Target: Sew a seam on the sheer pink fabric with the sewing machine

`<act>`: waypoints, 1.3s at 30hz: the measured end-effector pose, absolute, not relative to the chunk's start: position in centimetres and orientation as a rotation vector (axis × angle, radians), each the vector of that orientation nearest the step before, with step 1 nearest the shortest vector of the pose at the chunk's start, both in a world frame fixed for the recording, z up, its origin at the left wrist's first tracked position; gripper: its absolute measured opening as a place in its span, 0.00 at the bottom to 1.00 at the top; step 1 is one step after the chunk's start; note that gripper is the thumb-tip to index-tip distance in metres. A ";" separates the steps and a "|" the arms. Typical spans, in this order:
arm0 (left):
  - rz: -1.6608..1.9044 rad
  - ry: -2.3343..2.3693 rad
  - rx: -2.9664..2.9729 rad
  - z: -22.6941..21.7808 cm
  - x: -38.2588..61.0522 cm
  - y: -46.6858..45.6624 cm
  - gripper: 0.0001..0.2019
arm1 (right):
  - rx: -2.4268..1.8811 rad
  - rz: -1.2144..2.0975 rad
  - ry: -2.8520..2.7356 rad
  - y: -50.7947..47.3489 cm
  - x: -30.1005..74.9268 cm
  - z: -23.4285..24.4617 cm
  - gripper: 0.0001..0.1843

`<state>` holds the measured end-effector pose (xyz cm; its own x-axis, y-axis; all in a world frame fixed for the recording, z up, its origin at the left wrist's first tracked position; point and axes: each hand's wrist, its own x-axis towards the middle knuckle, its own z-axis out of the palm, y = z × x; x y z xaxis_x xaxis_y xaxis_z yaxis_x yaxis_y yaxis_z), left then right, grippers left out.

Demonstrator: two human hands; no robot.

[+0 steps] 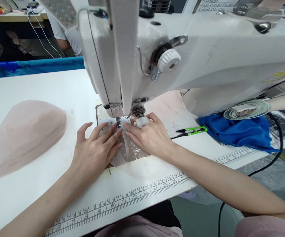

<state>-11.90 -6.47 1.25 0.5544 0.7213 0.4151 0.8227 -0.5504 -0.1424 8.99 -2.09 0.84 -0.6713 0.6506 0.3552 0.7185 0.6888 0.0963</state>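
Note:
A strip of sheer pale fabric (126,149) lies over the metal plate under the presser foot (118,122) of a white sewing machine (206,49). My left hand (95,144) rests palm down on the fabric, fingers stretched out and apart, fingertips just left of the foot. On the other side, my right hand (154,135) has its fingers drawn together on the fabric close to the foot; a white knob (142,121) partly covers them. Where the fabric passes beneath the foot is hidden by my fingers.
Left on the table is a sheer pinkish fabric piece (29,135). Green-handled thread snips (192,131) lie to the right, beside blue cloth (238,131) and a coiled pale band (247,110). A ruler strip (132,197) lines the front edge. Another person's sleeve (70,36) shows behind.

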 end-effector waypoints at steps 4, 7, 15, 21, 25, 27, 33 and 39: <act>-0.426 -1.284 -2.495 1.4 -12.0 -6.6 0.16 | -1.078 -0.300 -2.591 -1.9 9.2 0.9 0.16; -0.452 -1.260 -2.449 2.5 -12.3 -7.0 0.14 | -0.983 -0.154 -2.586 -2.2 9.8 1.8 0.14; -0.323 -1.134 -2.876 4.5 -13.3 -7.9 0.14 | -0.861 0.760 -2.807 -3.9 11.5 5.5 0.04; -0.370 -1.617 -2.959 5.2 -12.7 -8.1 0.15 | -1.041 0.948 -2.515 -3.7 11.6 5.9 0.08; -0.287 -1.754 -2.896 5.8 -12.1 -7.5 0.14 | -0.974 0.802 -2.558 -3.9 11.2 5.4 0.14; -0.224 -1.743 -2.898 5.7 -11.9 -6.8 0.14 | -0.908 0.628 -2.585 -3.9 10.8 4.8 0.14; -0.108 -1.786 -2.866 5.4 -11.6 -4.4 0.16 | -0.841 0.049 -2.346 -3.3 10.2 2.8 0.18; -0.364 -1.805 -3.030 5.8 -11.9 -4.0 0.17 | -0.829 0.024 -2.228 -3.0 10.4 2.7 0.16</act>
<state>-11.86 -4.03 5.78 0.4821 0.8755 -0.0317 0.7949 -0.4219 0.4361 10.40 -2.95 2.67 -0.5129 0.5697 0.6422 0.5557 0.7905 -0.2575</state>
